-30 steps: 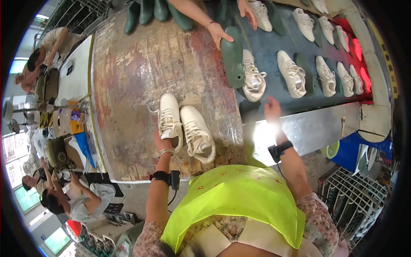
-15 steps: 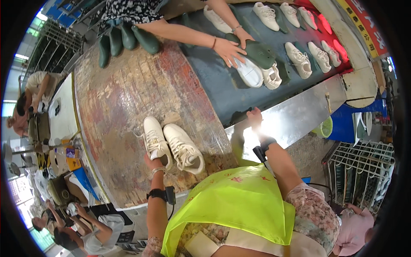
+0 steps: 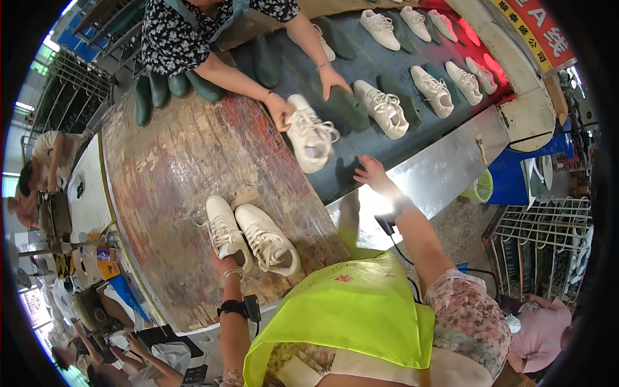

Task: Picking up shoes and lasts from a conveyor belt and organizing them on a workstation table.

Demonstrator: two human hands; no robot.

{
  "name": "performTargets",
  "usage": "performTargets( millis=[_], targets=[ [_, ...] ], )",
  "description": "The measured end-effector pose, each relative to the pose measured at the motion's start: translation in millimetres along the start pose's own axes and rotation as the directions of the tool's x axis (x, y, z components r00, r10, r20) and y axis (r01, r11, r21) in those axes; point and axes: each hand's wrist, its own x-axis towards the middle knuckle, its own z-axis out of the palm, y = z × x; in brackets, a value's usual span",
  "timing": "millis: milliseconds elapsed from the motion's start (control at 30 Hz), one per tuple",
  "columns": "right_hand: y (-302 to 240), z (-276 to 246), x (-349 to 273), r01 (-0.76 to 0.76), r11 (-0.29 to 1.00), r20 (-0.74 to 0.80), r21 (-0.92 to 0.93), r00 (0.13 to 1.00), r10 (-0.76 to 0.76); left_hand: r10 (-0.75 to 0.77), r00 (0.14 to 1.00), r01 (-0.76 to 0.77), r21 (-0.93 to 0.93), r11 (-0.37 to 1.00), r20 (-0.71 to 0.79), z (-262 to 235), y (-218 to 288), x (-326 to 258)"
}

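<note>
While the left hand [image 3: 225,263] sits at the heel of a white sneaker [image 3: 225,231] near the bench's [image 3: 174,168] front edge, fingers hidden so can't tell their grip, the right hand [image 3: 373,175] hovers fingers spread, empty, over the belt [image 3: 361,138]. Reaching blind could bump a co-worker's hand [image 3: 280,109] holding another shoe [image 3: 311,137].

1. A worn wooden counter [image 3: 174,168], its top scuffed red and brown, runs up the left of the view.
2. A pair of white sneakers [image 3: 251,237] sits side by side near its lower edge.
3. Dark green shoe lasts [image 3: 169,89] lie in a row at its far end.
4. Beside it on the right, a dark conveyor belt [image 3: 374,132] carries white sneakers [image 3: 412,64] and more green lasts [image 3: 345,106] laid flat.
5. A shiny metal edge [image 3: 445,164] borders the belt.
</note>
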Motion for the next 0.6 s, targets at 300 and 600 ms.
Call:
performTargets(
  millis=[300, 600],
  targets=[
    [23.4, 53.1, 0.9, 0.021, 0.964, -0.124, -0.264, 0.991, -0.056, 0.121, 0.992, -0.12, 0.03, 0.992, -0.028, 3.5, -43.8, 9.4],
    [74.1, 78.0, -122.4, 0.346, 0.678, 0.57, -0.649, 0.811, 0.132, 0.078, 0.997, -0.08, 0.087, 0.993, 0.019, -2.1, -11.6, 0.8]
  ],
)
